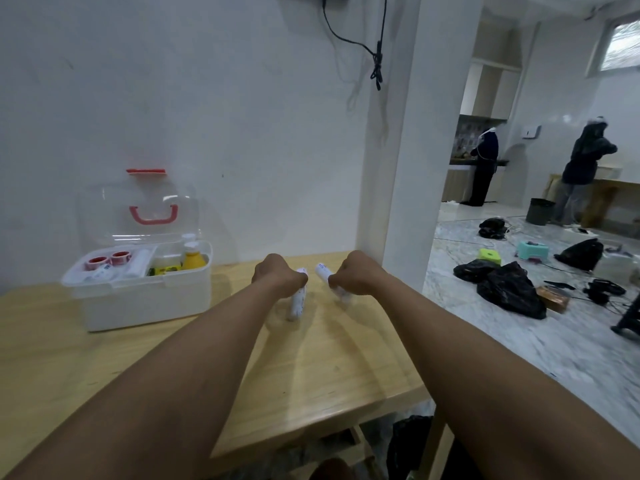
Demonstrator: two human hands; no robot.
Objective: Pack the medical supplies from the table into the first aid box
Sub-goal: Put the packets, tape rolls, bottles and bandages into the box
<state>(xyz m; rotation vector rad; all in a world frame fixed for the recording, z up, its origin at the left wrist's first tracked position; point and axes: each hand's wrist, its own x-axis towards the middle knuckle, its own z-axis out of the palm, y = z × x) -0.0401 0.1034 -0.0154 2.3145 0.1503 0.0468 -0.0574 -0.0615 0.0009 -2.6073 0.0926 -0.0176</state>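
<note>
The white first aid box [145,303] stands open on the left of the wooden table [311,368], its clear lid with a red handle leaning up against the wall. Inside I see two red-and-white tape rolls [108,259], a white roll, and a yellow bottle [192,258]. To the right of the box, my left hand [277,276] is closed around a white wrapped roll [298,304] with small print. My right hand [356,276] grips a second white roll [325,271]. Both rolls sit just above the tabletop, close to each other.
A white wall runs behind the table and a white pillar [398,168] stands at its right corner. Beyond it, on the marble floor, lie black bags [509,289], cables and small stools. Two people [585,168] stand far off at counters.
</note>
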